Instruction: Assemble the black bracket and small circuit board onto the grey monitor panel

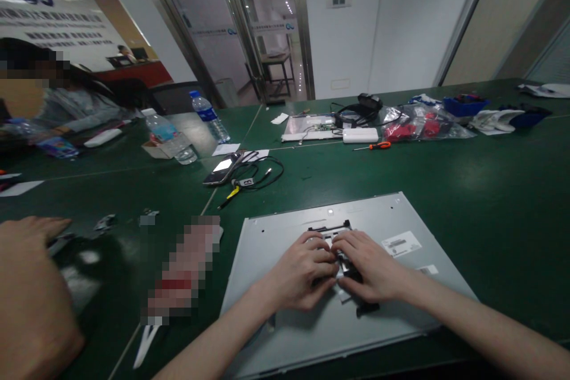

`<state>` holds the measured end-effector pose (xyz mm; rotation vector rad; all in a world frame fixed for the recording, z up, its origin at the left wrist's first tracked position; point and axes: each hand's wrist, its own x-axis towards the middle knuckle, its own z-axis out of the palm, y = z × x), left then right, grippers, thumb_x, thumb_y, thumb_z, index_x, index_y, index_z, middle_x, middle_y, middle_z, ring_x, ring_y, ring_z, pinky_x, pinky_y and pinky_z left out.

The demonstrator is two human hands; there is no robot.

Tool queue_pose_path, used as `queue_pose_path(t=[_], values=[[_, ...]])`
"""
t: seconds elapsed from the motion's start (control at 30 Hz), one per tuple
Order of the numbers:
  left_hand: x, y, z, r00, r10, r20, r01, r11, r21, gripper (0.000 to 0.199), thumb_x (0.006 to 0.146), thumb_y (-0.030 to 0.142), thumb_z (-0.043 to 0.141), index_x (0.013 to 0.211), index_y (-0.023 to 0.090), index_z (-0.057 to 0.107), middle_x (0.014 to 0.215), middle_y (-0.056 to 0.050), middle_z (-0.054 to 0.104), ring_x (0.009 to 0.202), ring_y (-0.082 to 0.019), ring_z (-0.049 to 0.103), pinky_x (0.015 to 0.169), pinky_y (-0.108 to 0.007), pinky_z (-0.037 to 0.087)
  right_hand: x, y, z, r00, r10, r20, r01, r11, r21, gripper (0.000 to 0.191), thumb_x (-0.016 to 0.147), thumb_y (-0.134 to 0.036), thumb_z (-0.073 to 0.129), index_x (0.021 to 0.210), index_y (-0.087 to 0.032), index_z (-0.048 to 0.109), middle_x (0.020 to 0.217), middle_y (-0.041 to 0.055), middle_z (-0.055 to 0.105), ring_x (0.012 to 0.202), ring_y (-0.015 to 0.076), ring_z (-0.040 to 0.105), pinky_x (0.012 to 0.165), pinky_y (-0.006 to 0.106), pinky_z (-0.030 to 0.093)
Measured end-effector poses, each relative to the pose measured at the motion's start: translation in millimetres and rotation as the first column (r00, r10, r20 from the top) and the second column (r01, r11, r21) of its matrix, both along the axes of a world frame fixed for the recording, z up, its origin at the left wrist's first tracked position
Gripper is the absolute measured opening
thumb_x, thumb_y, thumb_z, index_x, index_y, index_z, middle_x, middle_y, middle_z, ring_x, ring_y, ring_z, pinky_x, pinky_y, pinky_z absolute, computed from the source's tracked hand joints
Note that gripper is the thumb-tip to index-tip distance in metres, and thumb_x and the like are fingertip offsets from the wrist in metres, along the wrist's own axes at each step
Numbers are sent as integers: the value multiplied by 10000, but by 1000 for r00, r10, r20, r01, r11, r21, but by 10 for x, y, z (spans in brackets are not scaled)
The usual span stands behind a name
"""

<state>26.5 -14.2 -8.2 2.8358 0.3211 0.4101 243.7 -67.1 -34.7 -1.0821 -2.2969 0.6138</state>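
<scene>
A flat grey metal panel [271, 243], resembling the back of a display, lies tilted on the table before me. Near its middle is a metal bracket [345, 295] with black parts along its far and near ends. My left hand [305, 273] curls its fingers on the bracket's left side. From the right, my right hand [374, 267] closes its fingertips and thumb on the same part. The two hands almost touch and cover much of the bracket. A white barcode label [401, 244] is stuck on the panel right of my hands.
Another person's hand [35, 285] reaches in at the left edge. A pixelated fan-shaped object [184, 270] lies left of the panel. Beyond are a phone [222, 167] with a cable, water bottles [209, 117], a screwdriver [371, 146] and plastic bags [427, 124] with red items.
</scene>
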Motion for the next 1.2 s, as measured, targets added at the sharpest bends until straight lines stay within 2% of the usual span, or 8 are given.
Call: queue_pose_path(t=[0.37, 0.83, 1.2], values=[[8, 8, 11, 1000, -10, -17, 10, 1000, -4, 112, 915, 252, 584, 963, 217, 679, 975, -31, 745, 1032, -257, 616, 1014, -482, 385, 20, 15, -44, 1000, -2, 2, 2, 1000, 25, 458, 831, -295, 658, 1238, -193, 477, 1241, 125, 565, 1170, 293, 498, 1034, 486, 416], [3, 3, 42, 1000, -3, -24, 4, 1000, 24, 129, 909, 253, 590, 987, 227, 689, 985, -33, 745, 1042, -258, 614, 1010, -473, 394, 21, 21, -6, 1000, 11, 5, -11, 1000, 18, 427, 848, -319, 656, 1223, -196, 495, 1212, 120, 573, 1132, 293, 512, 1010, 487, 425], [4, 11, 25, 1000, -1, -25, 1, 1000, 27, 133, 927, 262, 574, 986, 232, 690, 974, -25, 746, 1034, -251, 614, 1029, -479, 377, 32, 14, 12, 1000, 12, 19, -12, 1000, 3, 541, 807, -298, 678, 1295, -184, 474, 1242, 132, 566, 1154, 300, 501, 1023, 499, 412]])
